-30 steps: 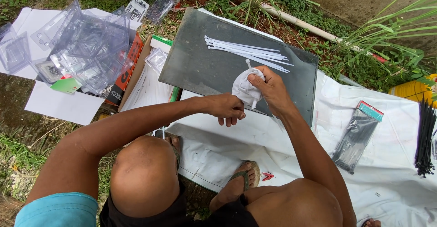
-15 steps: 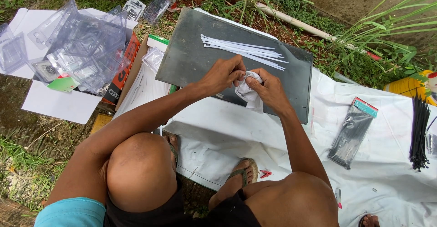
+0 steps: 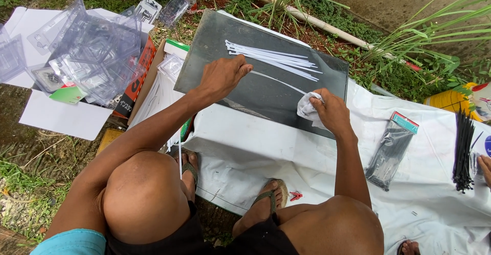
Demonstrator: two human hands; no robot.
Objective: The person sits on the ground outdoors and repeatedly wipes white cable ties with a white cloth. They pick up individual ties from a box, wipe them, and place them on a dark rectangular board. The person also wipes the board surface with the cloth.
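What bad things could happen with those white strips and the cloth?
The left hand pulls one white strip through the white cloth in the right hand; the thin strip might slip free. The loose white strips lie on a tilted dark board, so they might slide off into the grass beside it.

White cable ties [image 3: 276,58] on dark grey board [image 3: 215,45]; white cloth [image 3: 308,107]; black ties [image 3: 464,147]; white sheet [image 3: 255,142].
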